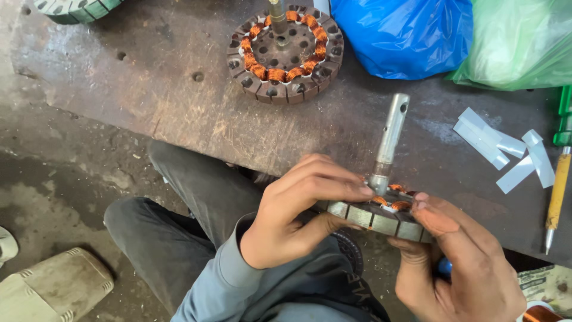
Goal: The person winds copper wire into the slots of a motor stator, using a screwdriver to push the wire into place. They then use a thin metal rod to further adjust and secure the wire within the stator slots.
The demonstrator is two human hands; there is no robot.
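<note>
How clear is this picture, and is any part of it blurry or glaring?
Head view: soft, even daylight; the left hand, right hand and held motor stator look sharp. Mild sheen on its steel shaft and the blue plastic bag; edges slightly stretched.

1. A second wound stator (285, 52) lies flat on the worn workbench (149, 89).
2. A blue plastic bag (405, 36) sits beside a green plastic bag (518, 42).
3. White paper strips (500, 149) lie near a yellow-handled screwdriver (557, 191).

round grey stator (381, 219) with copper windings, steel shaft upright, above bench edge
</note>
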